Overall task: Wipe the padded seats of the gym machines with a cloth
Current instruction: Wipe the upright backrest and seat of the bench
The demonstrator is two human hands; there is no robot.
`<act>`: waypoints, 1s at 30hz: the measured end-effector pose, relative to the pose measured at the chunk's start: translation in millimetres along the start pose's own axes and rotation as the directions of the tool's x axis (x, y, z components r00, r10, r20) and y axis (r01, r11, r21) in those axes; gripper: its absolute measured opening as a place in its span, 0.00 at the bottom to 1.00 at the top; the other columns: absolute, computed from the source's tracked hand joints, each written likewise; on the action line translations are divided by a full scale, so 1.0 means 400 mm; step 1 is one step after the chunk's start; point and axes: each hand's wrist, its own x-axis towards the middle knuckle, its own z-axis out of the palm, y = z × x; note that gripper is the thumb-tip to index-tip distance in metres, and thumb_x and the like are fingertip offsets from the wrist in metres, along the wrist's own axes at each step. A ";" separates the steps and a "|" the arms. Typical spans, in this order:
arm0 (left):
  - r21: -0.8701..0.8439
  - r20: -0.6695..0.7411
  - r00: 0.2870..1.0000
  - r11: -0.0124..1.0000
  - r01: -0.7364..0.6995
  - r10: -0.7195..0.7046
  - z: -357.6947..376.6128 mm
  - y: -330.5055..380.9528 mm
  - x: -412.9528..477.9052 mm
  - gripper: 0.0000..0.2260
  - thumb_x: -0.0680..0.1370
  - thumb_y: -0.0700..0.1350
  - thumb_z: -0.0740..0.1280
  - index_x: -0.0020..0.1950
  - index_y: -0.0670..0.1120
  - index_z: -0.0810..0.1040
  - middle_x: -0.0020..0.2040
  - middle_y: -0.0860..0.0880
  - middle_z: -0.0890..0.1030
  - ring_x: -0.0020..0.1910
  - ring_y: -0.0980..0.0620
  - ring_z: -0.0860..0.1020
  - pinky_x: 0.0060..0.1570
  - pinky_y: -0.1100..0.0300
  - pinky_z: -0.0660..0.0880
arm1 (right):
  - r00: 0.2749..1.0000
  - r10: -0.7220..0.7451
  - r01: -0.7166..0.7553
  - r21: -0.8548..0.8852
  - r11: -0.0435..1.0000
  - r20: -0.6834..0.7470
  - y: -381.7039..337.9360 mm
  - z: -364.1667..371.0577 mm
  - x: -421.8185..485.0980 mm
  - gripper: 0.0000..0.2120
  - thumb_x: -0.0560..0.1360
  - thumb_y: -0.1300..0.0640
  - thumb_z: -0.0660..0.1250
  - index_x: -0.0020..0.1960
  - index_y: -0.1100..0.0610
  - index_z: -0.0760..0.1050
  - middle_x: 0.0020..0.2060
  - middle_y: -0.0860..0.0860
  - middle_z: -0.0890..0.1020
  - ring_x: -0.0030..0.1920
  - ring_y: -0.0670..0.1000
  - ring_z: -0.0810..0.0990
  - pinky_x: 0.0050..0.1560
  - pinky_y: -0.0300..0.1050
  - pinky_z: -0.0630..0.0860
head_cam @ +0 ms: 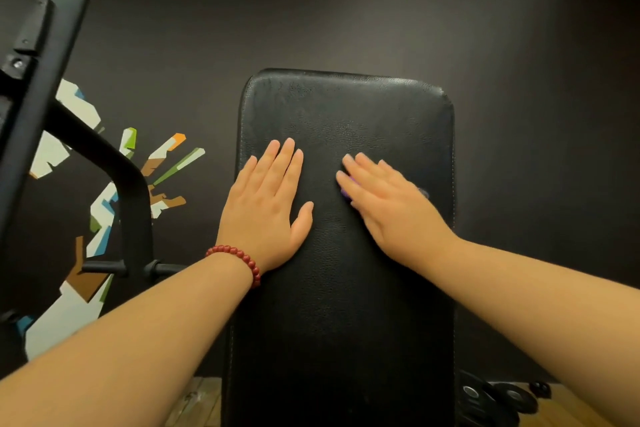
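Observation:
A black padded bench pad (346, 305) fills the middle of the view, running away from me toward a dark wall. My left hand (268, 208) lies flat on the pad's left side, fingers straight; a red bead bracelet is on its wrist. My right hand (384, 204) presses flat on the pad's right half, blurred. A purple cloth (345, 191) lies under that hand; only a small edge shows below the fingers.
A black metal machine frame (52, 87) with a curved tube stands at the left. The dark wall (346, 10) behind carries a colourful graphic (104, 204) at the left. Black weight plates (498, 399) lie on the wooden floor at the lower right.

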 end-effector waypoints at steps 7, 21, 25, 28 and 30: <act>-0.133 -0.105 0.994 0.991 0.029 -0.043 0.006 -0.002 -0.013 0.28 0.77 0.51 0.56 0.74 0.39 0.67 0.75 0.43 0.66 0.75 0.45 0.62 0.74 0.54 0.51 | 0.970 0.160 -0.159 0.023 0.987 -0.184 0.045 -0.022 0.060 0.17 0.78 0.56 0.58 0.60 0.61 0.78 0.64 0.60 0.76 0.67 0.62 0.72 0.65 0.56 0.69; -0.177 -0.132 0.990 0.984 0.029 -0.053 0.010 -0.006 -0.015 0.27 0.75 0.50 0.58 0.73 0.39 0.68 0.74 0.43 0.68 0.74 0.46 0.64 0.74 0.54 0.53 | 0.971 -0.141 0.105 -0.190 0.976 -0.191 0.030 -0.011 -0.003 0.16 0.80 0.54 0.61 0.65 0.58 0.77 0.63 0.55 0.79 0.61 0.61 0.78 0.58 0.56 0.75; -0.179 -0.116 0.992 0.983 0.037 -0.059 0.009 -0.005 -0.016 0.27 0.75 0.50 0.58 0.73 0.39 0.69 0.74 0.43 0.68 0.74 0.46 0.64 0.74 0.54 0.54 | 0.965 -0.063 0.068 0.014 0.998 -0.255 -0.007 0.033 -0.002 0.16 0.76 0.65 0.66 0.64 0.63 0.77 0.62 0.58 0.79 0.61 0.59 0.77 0.65 0.53 0.72; -0.200 -0.104 0.993 0.979 0.038 -0.060 0.004 -0.005 -0.018 0.27 0.75 0.49 0.58 0.72 0.39 0.69 0.74 0.43 0.68 0.74 0.46 0.64 0.74 0.53 0.54 | 0.965 -0.193 0.202 0.031 0.979 -0.178 -0.007 0.027 0.003 0.16 0.78 0.65 0.61 0.65 0.63 0.76 0.63 0.57 0.78 0.64 0.58 0.75 0.68 0.52 0.69; -0.216 -0.103 0.993 0.976 0.036 -0.060 0.002 -0.007 -0.020 0.27 0.75 0.49 0.58 0.72 0.39 0.69 0.74 0.43 0.68 0.74 0.46 0.64 0.74 0.54 0.54 | 0.951 -0.284 0.284 -0.014 0.959 -0.119 0.022 0.015 0.019 0.16 0.80 0.63 0.58 0.64 0.63 0.77 0.63 0.57 0.78 0.65 0.60 0.75 0.68 0.57 0.69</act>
